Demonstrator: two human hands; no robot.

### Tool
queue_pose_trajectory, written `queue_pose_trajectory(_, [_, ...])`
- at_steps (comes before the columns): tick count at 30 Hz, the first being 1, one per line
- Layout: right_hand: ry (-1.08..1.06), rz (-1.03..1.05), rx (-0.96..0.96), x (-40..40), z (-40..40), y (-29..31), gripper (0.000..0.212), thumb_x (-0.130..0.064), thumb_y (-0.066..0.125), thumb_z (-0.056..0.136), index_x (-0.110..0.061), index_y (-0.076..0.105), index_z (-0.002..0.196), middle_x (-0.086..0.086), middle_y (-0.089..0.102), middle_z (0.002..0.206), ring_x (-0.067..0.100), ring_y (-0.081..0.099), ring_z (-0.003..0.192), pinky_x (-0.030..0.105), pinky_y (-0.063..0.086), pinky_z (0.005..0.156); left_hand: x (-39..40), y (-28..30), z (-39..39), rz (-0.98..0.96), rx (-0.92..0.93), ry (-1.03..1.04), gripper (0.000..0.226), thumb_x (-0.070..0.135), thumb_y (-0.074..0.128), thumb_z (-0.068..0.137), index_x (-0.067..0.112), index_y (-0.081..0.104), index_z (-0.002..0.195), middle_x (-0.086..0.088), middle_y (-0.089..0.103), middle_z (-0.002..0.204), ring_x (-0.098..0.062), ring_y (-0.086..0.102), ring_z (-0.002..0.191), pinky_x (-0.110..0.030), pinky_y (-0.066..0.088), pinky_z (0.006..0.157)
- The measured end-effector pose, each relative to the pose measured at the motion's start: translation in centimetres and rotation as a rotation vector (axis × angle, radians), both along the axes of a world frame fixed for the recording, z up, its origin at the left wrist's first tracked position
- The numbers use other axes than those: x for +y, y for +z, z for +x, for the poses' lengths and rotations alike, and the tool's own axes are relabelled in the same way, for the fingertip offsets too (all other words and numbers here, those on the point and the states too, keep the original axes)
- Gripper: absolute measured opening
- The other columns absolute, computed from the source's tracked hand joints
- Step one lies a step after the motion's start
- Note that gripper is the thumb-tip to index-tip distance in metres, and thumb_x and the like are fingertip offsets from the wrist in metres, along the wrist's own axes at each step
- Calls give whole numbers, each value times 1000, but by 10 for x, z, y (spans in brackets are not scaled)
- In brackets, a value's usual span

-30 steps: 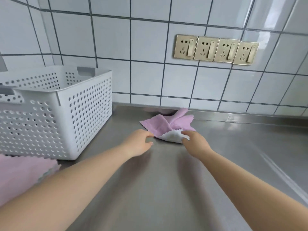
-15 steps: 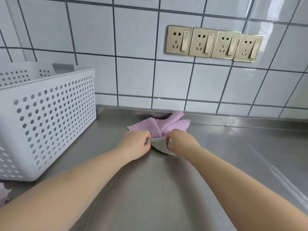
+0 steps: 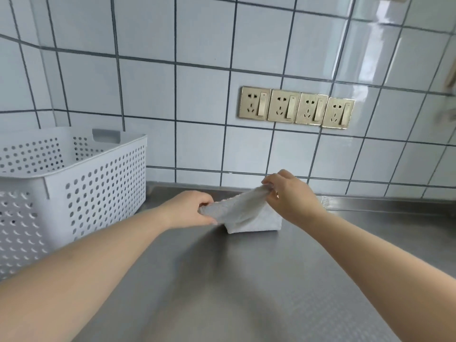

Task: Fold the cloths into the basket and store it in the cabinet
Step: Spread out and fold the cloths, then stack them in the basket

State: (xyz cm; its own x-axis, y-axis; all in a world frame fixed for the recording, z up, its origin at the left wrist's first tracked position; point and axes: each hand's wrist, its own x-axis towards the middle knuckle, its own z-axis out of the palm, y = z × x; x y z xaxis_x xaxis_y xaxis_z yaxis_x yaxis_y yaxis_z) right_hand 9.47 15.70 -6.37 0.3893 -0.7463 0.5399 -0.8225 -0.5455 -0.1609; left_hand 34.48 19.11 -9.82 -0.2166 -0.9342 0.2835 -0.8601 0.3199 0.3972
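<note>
Since the earlier frame the cloth [image 3: 243, 213] has come off the counter and spread open between your hands, its pale side now facing you instead of the pink bunch against the wall; your right hand has risen and the two hands have drawn apart. Nearest, your left hand [image 3: 191, 209] pinches the cloth's left edge low, just above the steel counter [image 3: 222, 280]. Beyond, your right hand [image 3: 288, 193] pinches the opposite edge higher, so the cloth slopes up to the right, its lower fold resting on the counter between both hands. Judge it light, limp and not slippery: it sags wherever unsupported, so hold it by the corners and keep it taut. The basket [image 3: 98, 183] stands well to the left, against the tiled wall [image 3: 197, 119], with nothing visible inside it.
</note>
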Motion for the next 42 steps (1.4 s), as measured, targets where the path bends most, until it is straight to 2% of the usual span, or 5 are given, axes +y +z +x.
queue_pose_trajectory(7, [-105,-79,-75,37,-19,49,20,-24,47,86,-21,62,98,-4,55,94,23,52,77,29,39,64,33,39,22,-56,-42,133,31,36,64,82,19,44,65,7,47,63,-16,44,63,-30,29,55])
queue_pose_trajectory(19, [-186,139,-220,64,-48,82,10,-26,53,91,-21,51,83,-3,66,62,4,64,48,26,47,49,71,88,43,-202,387,208,10,21,64,89,18,71,96,5,67,89,-9,61,75,-16,45,63])
queue_pose_trajectory(23, [-202,280,-337,51,-37,78,11,-25,51,91,-15,51,88,3,66,74,21,64,67,36,53,62,63,90,31,-80,845,241,13,13,63,89,13,65,102,-5,58,107,-20,64,75,-19,56,57])
queue_pose_trajectory(27, [-235,156,-327,40,-34,88,24,-38,50,93,-15,49,88,-1,56,72,13,49,62,26,32,48,51,98,24,-270,712,268,20,13,62,90,7,67,108,-6,64,104,-19,60,94,-29,49,86])
queue_pose_trajectory(42, [-119,257,-186,139,-84,15,12,-21,62,85,-23,65,97,-8,66,86,15,58,81,25,41,65,149,22,9,-189,530,193,14,10,64,87,23,70,85,15,67,78,7,57,71,0,38,63])
